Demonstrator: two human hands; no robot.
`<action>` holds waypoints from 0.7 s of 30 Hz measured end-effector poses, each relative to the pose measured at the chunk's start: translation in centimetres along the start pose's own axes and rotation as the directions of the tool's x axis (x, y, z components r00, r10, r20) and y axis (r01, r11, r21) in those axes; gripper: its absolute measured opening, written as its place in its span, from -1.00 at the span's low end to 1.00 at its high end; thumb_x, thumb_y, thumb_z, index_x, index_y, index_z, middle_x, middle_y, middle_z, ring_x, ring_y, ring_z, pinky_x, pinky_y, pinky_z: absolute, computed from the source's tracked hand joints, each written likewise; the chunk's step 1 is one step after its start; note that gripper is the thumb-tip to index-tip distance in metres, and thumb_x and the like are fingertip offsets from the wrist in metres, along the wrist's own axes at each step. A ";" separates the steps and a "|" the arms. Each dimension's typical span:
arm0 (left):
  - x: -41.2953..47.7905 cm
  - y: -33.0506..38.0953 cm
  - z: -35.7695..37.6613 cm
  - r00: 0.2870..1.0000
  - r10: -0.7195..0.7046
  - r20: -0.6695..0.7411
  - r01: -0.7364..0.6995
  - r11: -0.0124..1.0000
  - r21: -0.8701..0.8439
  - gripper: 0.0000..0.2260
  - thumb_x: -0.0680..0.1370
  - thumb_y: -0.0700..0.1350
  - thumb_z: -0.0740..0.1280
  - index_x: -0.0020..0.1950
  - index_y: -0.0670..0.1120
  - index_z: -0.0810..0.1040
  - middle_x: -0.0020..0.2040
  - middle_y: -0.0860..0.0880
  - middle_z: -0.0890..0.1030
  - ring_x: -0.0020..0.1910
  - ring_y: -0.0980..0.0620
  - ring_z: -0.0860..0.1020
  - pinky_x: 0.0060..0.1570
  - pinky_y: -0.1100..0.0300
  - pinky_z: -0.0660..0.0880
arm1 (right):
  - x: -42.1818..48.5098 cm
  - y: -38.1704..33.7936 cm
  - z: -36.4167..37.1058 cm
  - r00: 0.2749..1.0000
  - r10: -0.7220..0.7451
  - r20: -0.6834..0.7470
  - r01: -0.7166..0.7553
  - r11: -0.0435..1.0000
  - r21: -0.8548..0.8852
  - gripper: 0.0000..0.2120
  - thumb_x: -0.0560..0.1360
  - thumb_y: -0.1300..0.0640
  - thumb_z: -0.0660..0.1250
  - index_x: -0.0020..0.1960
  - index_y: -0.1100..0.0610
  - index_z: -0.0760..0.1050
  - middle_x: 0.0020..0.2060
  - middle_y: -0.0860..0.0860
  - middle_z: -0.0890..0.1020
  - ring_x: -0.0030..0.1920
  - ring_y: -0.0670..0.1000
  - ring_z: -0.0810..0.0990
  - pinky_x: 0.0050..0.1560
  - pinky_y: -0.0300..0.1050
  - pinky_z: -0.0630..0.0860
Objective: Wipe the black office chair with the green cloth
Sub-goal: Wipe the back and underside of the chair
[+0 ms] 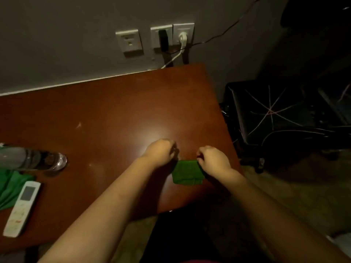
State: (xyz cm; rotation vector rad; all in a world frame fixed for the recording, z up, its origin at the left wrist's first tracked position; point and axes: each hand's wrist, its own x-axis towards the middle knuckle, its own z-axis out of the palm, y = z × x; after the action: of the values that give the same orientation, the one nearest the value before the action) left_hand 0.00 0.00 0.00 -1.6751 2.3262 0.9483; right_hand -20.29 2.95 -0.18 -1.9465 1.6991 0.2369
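A small folded green cloth (187, 172) lies near the right edge of a brown wooden desk (106, 114). My left hand (161, 151) and my right hand (213, 160) each pinch a top corner of the cloth, fingers curled, knuckles toward the camera. The black office chair (322, 44) stands in deep shadow at the far right, beyond the desk; only its dark outline shows.
A clear plastic bottle (32, 158) lies on its side at the desk's left. Below it are green fabric (11, 185) and a white remote control (21, 207). Wall sockets (167, 37) with cables sit behind the desk. A black bin (269, 118) stands on the floor at right.
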 end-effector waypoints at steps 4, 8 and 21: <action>0.0 -0.2 1.5 0.998 -0.014 0.058 0.013 1.000 0.018 -0.76 0.58 -0.10 0.26 0.19 -0.18 0.52 0.14 -0.18 0.58 0.13 -0.18 0.52 0.07 0.00 0.48 | -0.3 0.3 1.7 0.995 -0.003 0.098 0.008 0.999 -0.049 -0.69 0.58 0.07 0.26 0.30 0.09 0.43 0.22 0.04 0.50 0.25 0.07 0.43 0.16 -0.01 0.48; 0.1 -0.2 3.0 0.993 -0.022 0.115 0.021 1.000 0.016 -0.75 0.56 -0.12 0.26 0.22 -0.12 0.54 0.18 -0.16 0.56 0.17 -0.16 0.51 0.10 0.06 0.47 | -0.3 0.7 3.1 0.994 0.013 0.109 -0.006 0.998 -0.061 -0.61 0.57 0.10 0.26 0.38 0.08 0.35 0.30 0.04 0.44 0.31 0.08 0.36 0.25 -0.02 0.40; 0.1 0.4 5.0 0.984 -0.036 0.175 0.022 0.996 0.081 -0.67 0.56 -0.12 0.25 0.33 -0.05 0.50 0.19 -0.13 0.51 0.24 -0.15 0.44 0.13 0.01 0.48 | -0.9 1.0 3.8 1.000 0.007 0.028 -0.007 1.000 0.003 -0.80 0.56 0.17 0.20 0.13 0.05 0.53 0.09 0.02 0.52 0.19 0.06 0.41 0.13 -0.07 0.36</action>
State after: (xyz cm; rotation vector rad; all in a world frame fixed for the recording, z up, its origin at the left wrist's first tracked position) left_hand -1.62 2.72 -3.87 -1.5241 2.1899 0.9439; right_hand -20.59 5.56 -3.17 -1.9264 1.6874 0.2631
